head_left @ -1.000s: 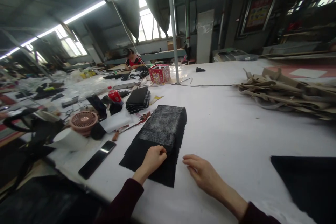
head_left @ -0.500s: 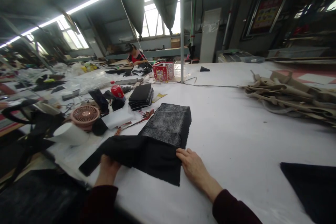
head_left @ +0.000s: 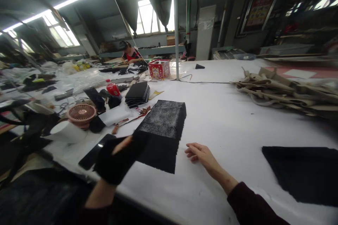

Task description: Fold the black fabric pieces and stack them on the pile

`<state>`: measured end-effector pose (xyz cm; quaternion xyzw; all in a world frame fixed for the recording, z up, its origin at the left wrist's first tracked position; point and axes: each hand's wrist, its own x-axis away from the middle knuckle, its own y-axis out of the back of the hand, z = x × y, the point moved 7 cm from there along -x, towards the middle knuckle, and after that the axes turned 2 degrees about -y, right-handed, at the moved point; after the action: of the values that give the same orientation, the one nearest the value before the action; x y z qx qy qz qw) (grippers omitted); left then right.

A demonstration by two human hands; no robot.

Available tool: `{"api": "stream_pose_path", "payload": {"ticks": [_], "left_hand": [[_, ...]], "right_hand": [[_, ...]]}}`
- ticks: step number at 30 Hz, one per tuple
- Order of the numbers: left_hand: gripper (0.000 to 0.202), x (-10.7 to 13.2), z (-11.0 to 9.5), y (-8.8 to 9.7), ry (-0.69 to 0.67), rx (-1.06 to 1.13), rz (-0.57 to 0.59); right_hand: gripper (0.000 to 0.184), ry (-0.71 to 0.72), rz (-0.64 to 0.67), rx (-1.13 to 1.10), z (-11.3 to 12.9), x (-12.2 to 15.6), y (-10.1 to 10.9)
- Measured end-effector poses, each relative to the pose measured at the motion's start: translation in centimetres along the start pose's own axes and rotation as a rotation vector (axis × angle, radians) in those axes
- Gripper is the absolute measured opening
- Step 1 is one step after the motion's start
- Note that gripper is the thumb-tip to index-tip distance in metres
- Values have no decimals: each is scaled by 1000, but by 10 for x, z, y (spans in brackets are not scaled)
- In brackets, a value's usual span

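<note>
My left hand (head_left: 123,145) grips a black fabric piece (head_left: 112,163), which bunches over it and hides most of its fingers. Beside it lies a fabric stack with a speckled grey top (head_left: 163,117), and plain black fabric (head_left: 160,154) extends from its near end. My right hand (head_left: 202,156) is just right of that fabric, above the white table, its fingers stretched loosely and holding nothing. Near my left hand, a glossy black flat thing (head_left: 88,156), like a phone, rests by the table edge. Another black fabric pile (head_left: 301,172) lies to the right.
Left on the table (head_left: 216,119) are a pink fan (head_left: 81,113), a white roll (head_left: 66,132), a red-labelled bottle (head_left: 113,88) and stacked black pieces (head_left: 136,94). Beige scraps (head_left: 285,91) lie right. A pole (head_left: 176,28) rises behind; a person (head_left: 130,54) works farther back.
My left hand has drawn the black fabric piece left and toward me, bunching it and uncovering the glossy flat thing. My right hand has let go of the fabric and moved right.
</note>
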<state>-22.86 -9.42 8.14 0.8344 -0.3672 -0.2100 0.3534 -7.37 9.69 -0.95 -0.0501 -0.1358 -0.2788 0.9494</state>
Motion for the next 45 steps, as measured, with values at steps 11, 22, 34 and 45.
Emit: {"api": "stream_pose_path", "payload": {"ticks": [11, 22, 34, 45], "left_hand": [[14, 52, -145, -181, -567, -36, 290], [24, 2, -83, -165, -594, -310, 207], [55, 0, -70, -175, -628, -309, 195], [50, -2, -69, -176, -599, -290, 186]], "right_hand": [[28, -55, -44, 423, -17, 56, 86], [29, 458, -556, 1040, -15, 72, 38], [41, 609, -536, 1298, -20, 77, 19], [46, 623, -503, 1299, -22, 75, 19]]}}
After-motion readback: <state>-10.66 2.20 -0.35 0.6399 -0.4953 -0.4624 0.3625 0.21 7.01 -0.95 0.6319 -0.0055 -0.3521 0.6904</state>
